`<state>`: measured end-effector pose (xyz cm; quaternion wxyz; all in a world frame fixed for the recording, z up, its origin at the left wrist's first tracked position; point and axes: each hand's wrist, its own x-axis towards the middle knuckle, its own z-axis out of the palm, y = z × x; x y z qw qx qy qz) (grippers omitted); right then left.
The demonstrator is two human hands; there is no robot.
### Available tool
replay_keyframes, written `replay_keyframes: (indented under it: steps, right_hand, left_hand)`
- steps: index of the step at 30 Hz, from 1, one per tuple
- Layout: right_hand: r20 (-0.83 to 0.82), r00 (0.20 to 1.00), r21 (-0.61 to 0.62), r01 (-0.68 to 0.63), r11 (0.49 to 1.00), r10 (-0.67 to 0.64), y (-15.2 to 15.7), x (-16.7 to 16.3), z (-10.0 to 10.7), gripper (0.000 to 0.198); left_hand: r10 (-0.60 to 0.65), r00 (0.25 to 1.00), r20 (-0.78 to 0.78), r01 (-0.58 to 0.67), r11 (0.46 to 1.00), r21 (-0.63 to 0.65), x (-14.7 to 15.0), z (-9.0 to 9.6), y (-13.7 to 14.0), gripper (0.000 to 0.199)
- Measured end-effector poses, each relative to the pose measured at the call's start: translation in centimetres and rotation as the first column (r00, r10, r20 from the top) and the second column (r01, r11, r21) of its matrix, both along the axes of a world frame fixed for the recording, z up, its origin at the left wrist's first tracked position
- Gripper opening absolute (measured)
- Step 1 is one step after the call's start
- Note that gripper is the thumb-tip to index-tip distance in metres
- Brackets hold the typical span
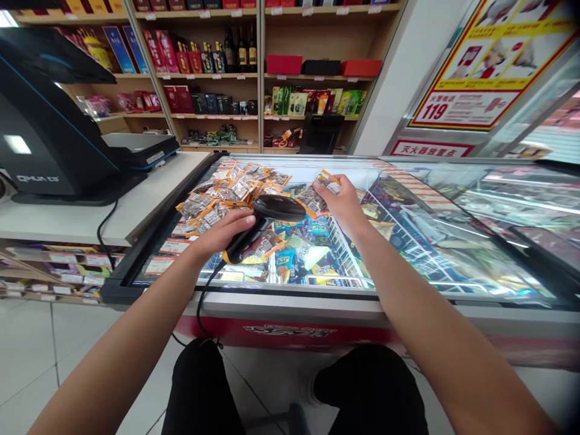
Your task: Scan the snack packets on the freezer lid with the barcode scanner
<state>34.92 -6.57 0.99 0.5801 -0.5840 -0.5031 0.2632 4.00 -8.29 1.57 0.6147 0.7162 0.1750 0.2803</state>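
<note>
Wooden shelving point(317, 37) fills the far side, with bottles and boxes in rows. In front of it stretches a chest freezer point(290, 299), its long side running from left to right; through its glass top one sees coloured bags in white wire baskets. At the left of the freezer is a white bench point(77, 216), which carries a black checkout terminal point(49, 121) and, farther back, a weighing scale point(140, 145). On the left part of the glass lies a heap of small packets point(240, 186) with orange edges, pointing in many directions.

The left hand point(224, 232) is closed around the handle of a black barcode scanner point(278, 208), above the glass at the near right side of the heap. The long axis of its head lies almost from left to right, and the front end points to the right. The handle slopes down to the near left, and from its end a cable point(200, 302) hangs over the near edge of the freezer.

The right hand point(342, 199) pinches one orange-edged packet point(310, 198), just beyond the scanner's front. This packet is tilted, one orange end toward the far right and the other toward the near left.
</note>
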Motion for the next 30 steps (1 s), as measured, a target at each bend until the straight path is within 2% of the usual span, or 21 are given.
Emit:
replay_keyframes:
  steps: [5,8,11,13,18,21,22,23,25,26,27,28,29,30]
  right_hand:
    - [0.073,0.997,-0.041,-0.027,0.999,0.03,0.3,0.2,-0.5,0.047]
    - [0.251,0.965,0.04,0.066,0.997,-0.074,0.6,1.1,-0.4,0.042]
    - [0.494,0.833,0.094,0.234,0.968,-0.25,0.5,2.5,-0.1,0.044]
    - [0.604,0.743,0.043,0.331,0.943,-0.288,0.5,3.5,0.0,0.054]
    - [0.699,0.645,-0.088,0.505,0.858,-0.308,1.0,5.8,-0.8,0.085]
    - [0.75,0.558,-0.095,0.621,0.778,-0.354,1.0,6.3,-1.0,0.088]
    - [0.752,0.539,-0.062,0.631,0.773,-0.379,0.9,6.0,-0.8,0.084]
    - [0.738,0.547,-0.021,0.603,0.797,-0.394,0.7,5.5,-0.6,0.078]
    - [0.684,0.654,0.025,0.421,0.907,-0.323,0.1,3.5,0.0,0.056]
    - [0.645,0.735,0.005,0.269,0.963,-0.209,-0.2,2.1,0.2,0.043]
    - [0.593,0.804,-0.084,0.115,0.99,-0.043,-0.5,0.5,0.3,0.038]
    - [0.554,0.82,-0.201,-0.036,0.979,0.144,-0.8,-1.1,0.3,0.044]
    - [0.54,0.787,-0.288,-0.161,0.944,0.299,-1.1,-2.7,0.1,0.049]
    - [0.55,0.732,-0.335,-0.246,0.91,0.401,-1.4,-4.2,-0.3,0.05]
  left_hand:
    - [-0.014,1.0,0.013,0.014,1.0,-0.006,-0.2,-0.2,0.2,0.051]
    - [0.007,0.998,0.067,-0.006,1.0,-0.012,-0.3,-0.5,0.6,0.054]
    - [0.09,0.985,0.144,-0.085,0.996,-0.04,-0.2,-0.5,0.9,0.059]
    - [0.159,0.964,0.212,-0.147,0.987,-0.07,-0.2,-0.4,1.1,0.061]
    - [0.225,0.929,0.294,-0.202,0.973,-0.11,-0.2,0.0,1.6,0.068]
    - [0.267,0.924,0.274,-0.243,0.963,-0.121,-0.3,0.0,1.6,0.068]
    - [0.281,0.922,0.264,-0.258,0.959,-0.121,-0.3,-0.1,1.6,0.067]
    - [0.291,0.922,0.256,-0.269,0.956,-0.118,-0.3,-0.1,1.5,0.067]
    - [0.302,0.92,0.248,-0.283,0.953,-0.11,-0.3,-0.2,1.5,0.067]
    - [0.306,0.92,0.247,-0.287,0.952,-0.107,-0.3,-0.3,1.5,0.067]
    - [0.307,0.919,0.247,-0.289,0.951,-0.106,-0.3,-0.3,1.4,0.067]
    - [0.304,0.92,0.245,-0.287,0.952,-0.106,-0.2,-0.4,1.4,0.066]
    - [0.298,0.923,0.243,-0.28,0.954,-0.106,-0.2,-0.4,1.4,0.066]
    - [0.293,0.925,0.242,-0.275,0.956,-0.106,-0.2,-0.4,1.4,0.065]
